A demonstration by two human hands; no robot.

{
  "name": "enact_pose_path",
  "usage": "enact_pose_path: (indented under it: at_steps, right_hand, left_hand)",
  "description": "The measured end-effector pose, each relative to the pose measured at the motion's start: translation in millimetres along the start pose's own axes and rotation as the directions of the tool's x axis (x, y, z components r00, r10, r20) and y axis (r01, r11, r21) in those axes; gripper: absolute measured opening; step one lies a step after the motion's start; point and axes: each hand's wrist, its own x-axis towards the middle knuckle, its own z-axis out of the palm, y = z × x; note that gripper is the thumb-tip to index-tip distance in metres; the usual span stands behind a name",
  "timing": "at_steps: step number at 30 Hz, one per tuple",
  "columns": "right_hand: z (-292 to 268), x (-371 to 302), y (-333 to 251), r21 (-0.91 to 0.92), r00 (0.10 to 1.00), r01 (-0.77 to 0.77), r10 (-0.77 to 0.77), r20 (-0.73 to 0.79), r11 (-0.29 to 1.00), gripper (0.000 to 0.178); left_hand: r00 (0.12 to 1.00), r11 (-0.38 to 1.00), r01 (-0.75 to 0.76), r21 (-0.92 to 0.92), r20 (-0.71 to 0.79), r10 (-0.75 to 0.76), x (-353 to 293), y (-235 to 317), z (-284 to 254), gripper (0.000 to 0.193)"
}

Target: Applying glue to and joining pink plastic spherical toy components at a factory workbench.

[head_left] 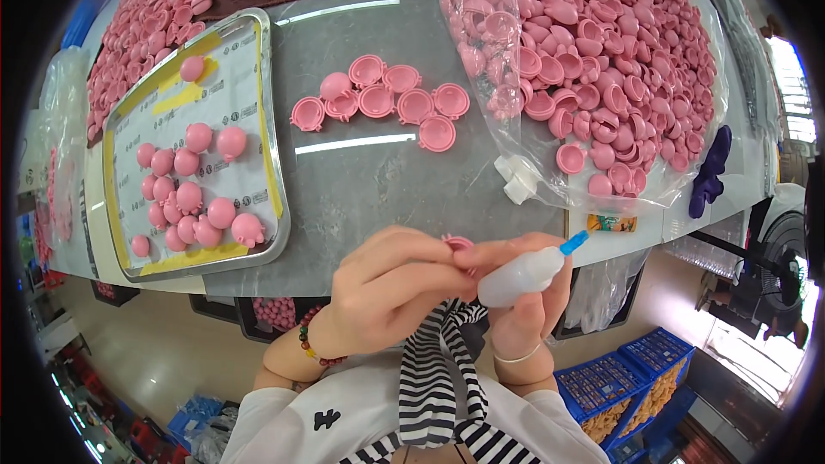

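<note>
At the table's near edge, my left hand (387, 292) is closed, its fingertips pinching a small pink plastic piece (459, 242) mostly hidden by the fingers. My right hand (518, 326) grips a translucent white squeeze bottle (516, 280) with a blue nozzle, tilted up to the right. Fingers of the right hand also meet the pink piece. Beyond both hands lies a cluster of opened pink half shells (376, 100) on the grey table. One closed pink ball (335, 86) sits among them.
A metal tray (282, 245) with several pink balls stands at left. At right, a clear plastic bag (490, 133) spills many pink shells. A white plastic piece (517, 179), a small orange-green packet (612, 223) and a purple object (711, 174) lie nearby. Another shell pile (142, 43) is far left.
</note>
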Motion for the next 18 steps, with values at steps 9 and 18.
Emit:
enact_pose_path:
  at_steps: [9, 18]
  right_hand:
    - [16, -4, 11, 0.279, 0.982, 0.165, -0.185, 0.047, 0.946, 0.046]
    - [12, 5, -11, 0.039, 0.975, 0.09, -0.08, -0.209, 0.995, 0.047]
  left_hand:
    - [0.953, 0.904, -0.041, -0.427, -0.289, -0.093, -32, 4, 10, 0.029]
    - [0.88, 0.463, 0.385, -0.799, 0.166, -0.445, -30, 5, 2, 0.043]
